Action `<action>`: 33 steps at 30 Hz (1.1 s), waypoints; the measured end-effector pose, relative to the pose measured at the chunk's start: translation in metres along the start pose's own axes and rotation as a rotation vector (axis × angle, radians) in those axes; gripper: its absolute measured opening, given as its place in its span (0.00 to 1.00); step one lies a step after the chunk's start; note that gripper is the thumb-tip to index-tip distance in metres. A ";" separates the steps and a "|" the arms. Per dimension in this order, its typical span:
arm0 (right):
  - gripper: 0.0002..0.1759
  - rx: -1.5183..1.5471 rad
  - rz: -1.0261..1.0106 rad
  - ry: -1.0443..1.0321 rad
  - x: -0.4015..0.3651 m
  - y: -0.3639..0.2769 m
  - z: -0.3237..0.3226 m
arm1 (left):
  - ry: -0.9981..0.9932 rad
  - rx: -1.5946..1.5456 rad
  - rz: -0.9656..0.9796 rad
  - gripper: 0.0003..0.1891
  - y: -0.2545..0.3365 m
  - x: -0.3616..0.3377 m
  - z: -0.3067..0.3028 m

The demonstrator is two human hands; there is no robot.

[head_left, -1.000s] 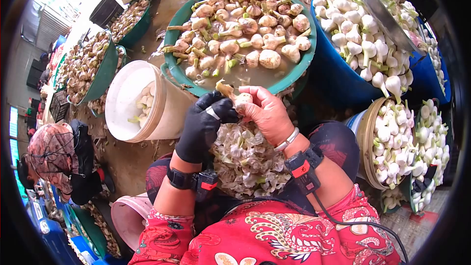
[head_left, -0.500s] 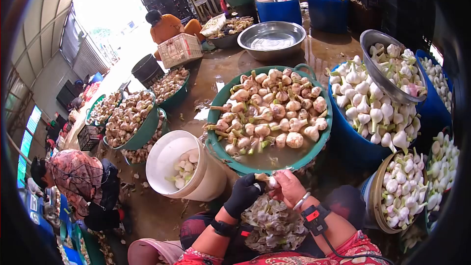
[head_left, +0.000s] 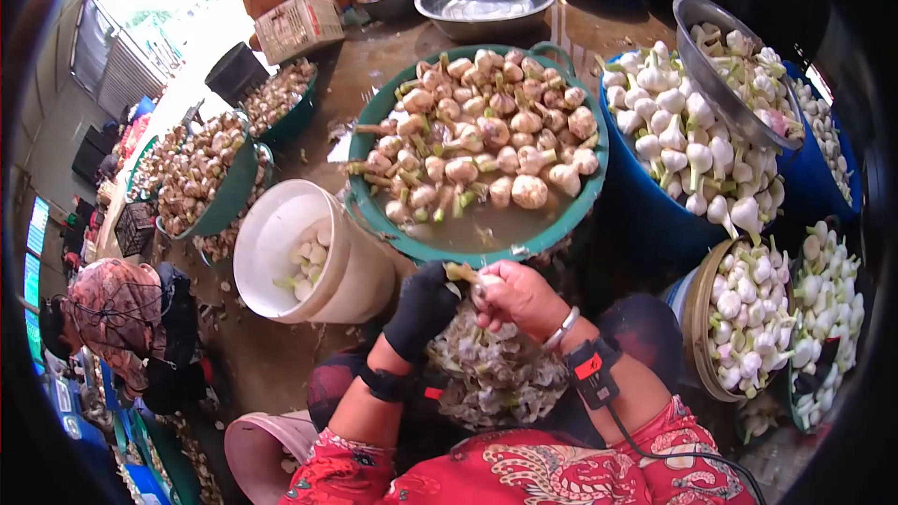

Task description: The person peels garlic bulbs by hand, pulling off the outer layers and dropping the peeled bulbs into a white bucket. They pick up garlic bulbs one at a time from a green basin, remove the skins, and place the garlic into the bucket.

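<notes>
My left hand (head_left: 421, 311), in a black glove with bare fingertips, is closed around the stem end of a garlic bulb (head_left: 463, 272). My right hand (head_left: 524, 302), bare, pinches the same bulb from the other side, its fingers hiding much of it. Below both hands lies a heap of papery garlic skins (head_left: 496, 369) in my lap area. Just beyond them stands a green tub (head_left: 524, 251) with unpeeled garlic bulbs (head_left: 496, 131) in murky water.
A white bucket (head_left: 365, 271) with some peeled garlic stands at left, a pink bucket (head_left: 253, 444) below it. At right are a blue barrel (head_left: 645, 196) of white bulbs, a metal basin (head_left: 687, 14) tilted on it, and a tan-rimmed bucket (head_left: 703, 318). A co-worker (head_left: 122, 318) bends at far left.
My view has tipped downward, so the tubs and buckets appear higher and further left. Both hands stay together on the garlic bulb, with the fingers slightly shifted.
</notes>
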State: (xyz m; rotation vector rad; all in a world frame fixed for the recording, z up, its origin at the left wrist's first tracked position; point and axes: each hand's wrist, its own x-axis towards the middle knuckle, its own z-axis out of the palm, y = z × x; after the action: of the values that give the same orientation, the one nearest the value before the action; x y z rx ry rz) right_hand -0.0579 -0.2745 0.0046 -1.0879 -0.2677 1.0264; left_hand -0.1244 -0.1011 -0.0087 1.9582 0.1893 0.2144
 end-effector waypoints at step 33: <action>0.13 -0.218 0.003 0.244 0.006 -0.008 -0.004 | -0.080 -0.489 -0.239 0.12 0.022 -0.005 -0.012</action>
State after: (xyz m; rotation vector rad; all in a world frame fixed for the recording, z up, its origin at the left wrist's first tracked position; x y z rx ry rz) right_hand -0.0481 -0.2728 0.0075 -1.3986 -0.1833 0.8699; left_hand -0.1314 -0.0997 0.0162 1.4411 0.2868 0.0197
